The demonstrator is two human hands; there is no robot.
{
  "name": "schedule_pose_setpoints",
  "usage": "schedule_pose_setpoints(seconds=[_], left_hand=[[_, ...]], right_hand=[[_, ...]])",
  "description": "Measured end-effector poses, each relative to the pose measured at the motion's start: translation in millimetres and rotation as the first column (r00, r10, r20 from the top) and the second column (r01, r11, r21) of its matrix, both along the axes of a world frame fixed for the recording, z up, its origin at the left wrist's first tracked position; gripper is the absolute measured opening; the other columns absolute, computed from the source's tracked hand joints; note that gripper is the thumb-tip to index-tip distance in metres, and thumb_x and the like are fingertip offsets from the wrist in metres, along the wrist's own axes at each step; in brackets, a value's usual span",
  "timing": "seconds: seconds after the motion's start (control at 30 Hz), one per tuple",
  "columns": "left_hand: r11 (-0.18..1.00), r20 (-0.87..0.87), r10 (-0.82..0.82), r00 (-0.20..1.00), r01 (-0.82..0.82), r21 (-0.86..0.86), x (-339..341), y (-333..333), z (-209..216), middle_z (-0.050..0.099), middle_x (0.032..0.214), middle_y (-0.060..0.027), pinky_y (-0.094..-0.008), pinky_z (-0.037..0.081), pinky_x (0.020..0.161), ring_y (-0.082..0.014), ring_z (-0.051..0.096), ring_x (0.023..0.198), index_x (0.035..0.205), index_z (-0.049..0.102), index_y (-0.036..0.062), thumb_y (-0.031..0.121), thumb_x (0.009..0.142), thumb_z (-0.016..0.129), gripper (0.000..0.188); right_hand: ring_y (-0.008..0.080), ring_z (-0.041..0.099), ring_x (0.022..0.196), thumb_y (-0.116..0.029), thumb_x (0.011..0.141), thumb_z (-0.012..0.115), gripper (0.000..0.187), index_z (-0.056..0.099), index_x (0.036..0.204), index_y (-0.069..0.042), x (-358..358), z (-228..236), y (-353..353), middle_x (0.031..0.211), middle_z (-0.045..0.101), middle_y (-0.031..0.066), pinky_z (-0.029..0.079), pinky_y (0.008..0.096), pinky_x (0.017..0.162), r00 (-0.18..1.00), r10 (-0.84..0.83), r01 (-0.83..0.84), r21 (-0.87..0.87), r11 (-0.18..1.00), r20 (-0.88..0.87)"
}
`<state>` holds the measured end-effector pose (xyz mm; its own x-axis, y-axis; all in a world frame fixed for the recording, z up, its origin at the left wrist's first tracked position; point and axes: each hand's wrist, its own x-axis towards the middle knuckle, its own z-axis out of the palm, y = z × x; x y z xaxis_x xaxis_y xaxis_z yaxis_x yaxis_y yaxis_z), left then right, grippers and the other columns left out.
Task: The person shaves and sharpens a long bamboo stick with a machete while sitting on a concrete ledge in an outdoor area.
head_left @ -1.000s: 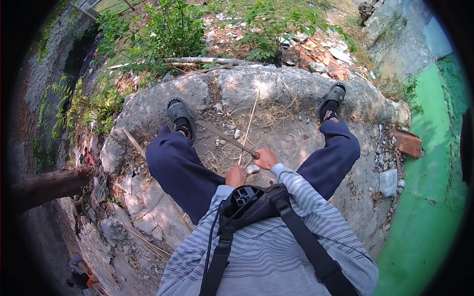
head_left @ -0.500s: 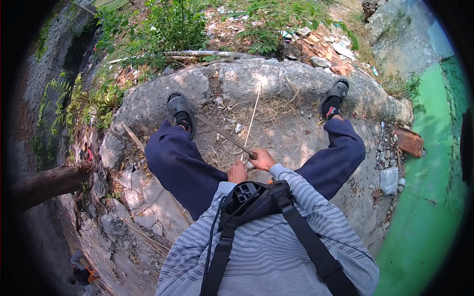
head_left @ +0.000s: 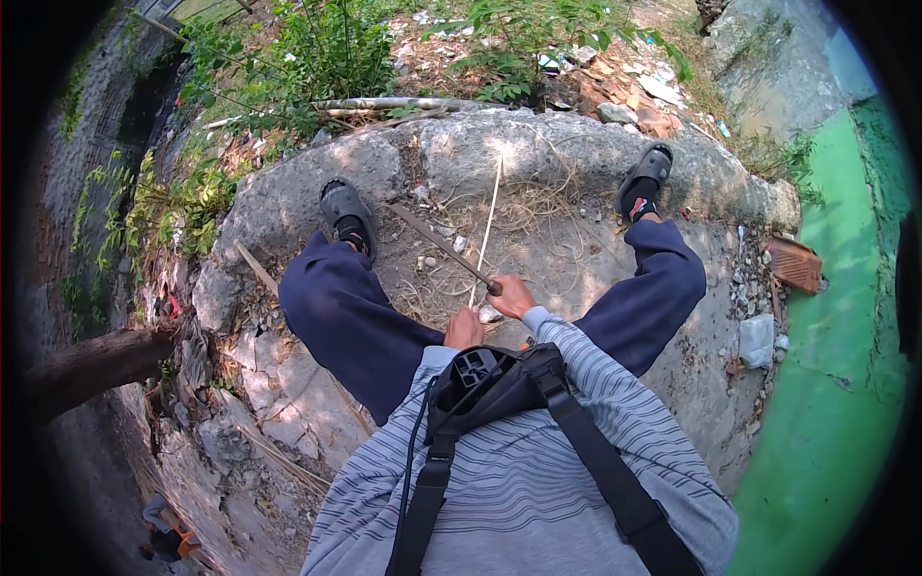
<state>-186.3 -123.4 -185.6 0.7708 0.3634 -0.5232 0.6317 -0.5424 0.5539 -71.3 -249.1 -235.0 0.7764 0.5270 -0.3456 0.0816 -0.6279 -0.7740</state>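
Observation:
My right hand (head_left: 514, 296) is closed round the handle of a long, narrow-bladed knife (head_left: 434, 238). Its dark blade slants away to the far left, with the tip near my left shoe. Close beside it, my left hand (head_left: 465, 328) is closed on the near end of a long, thin, pale strip (head_left: 490, 213) that looks like split bamboo or cane. Away from me, the strip runs to the stone edge, and the blade crosses it just past my hands. My left fingertips are partly hidden.
Curly pale shavings (head_left: 538, 206) lie between my feet against a low stone kerb (head_left: 461, 158). To the right are a reddish brick piece (head_left: 795, 266), a whitish block (head_left: 756, 341) and a green-painted wall (head_left: 836, 288). A thick log (head_left: 101, 365) juts in at left; another person (head_left: 165, 538) is far lower left.
My right hand and the knife have shifted slightly away from me along the strip. My left hand stays nearly in place on the strip.

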Motion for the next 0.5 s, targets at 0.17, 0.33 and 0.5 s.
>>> schedule_pose_setpoints(seconds=[0.17,0.33,0.5], left_hand=[[0.991,0.137,0.043,0.990,-0.025,-0.133,-4.8,15.4,-13.7,0.061,0.082,-0.0350,-0.0591,0.045,0.075,-0.0525,0.060,0.087,0.086,0.058,-0.0065,0.029,0.100,0.044,0.040],[0.999,0.076,-0.040,0.996,0.040,0.006,-9.7,20.2,-25.0,0.063,0.086,-0.0311,-0.0574,0.045,0.077,-0.0500,0.060,0.088,0.090,0.062,-0.0038,0.032,0.101,0.040,0.044],[0.997,-0.027,0.075,0.997,-0.075,0.002,1.8,11.7,12.5,0.064,0.089,-0.0326,-0.0587,0.048,0.079,-0.0499,0.062,0.092,0.093,0.062,0.0019,0.031,0.098,0.047,0.032]], right_hand=[[0.0433,0.061,0.068,-0.023,0.072,0.062,0.023,0.061,0.071,0.001,-11.9,3.8,9.3,0.068,0.060,0.0250,0.047,0.0483,0.063,0.999,0.039,-0.038,0.015,0.999,-0.020],[0.0446,0.065,0.083,-0.028,0.075,0.061,0.026,0.071,0.086,-0.007,6.9,1.5,27.1,0.084,0.068,0.0239,0.052,0.0497,0.076,0.997,-0.069,0.065,-0.159,0.985,-0.021],[0.0449,0.065,0.083,-0.028,0.075,0.060,0.027,0.071,0.086,-0.006,30.4,-18.8,21.5,0.084,0.068,0.0247,0.053,0.0506,0.078,0.995,-0.094,0.098,-0.230,0.968,0.028]])
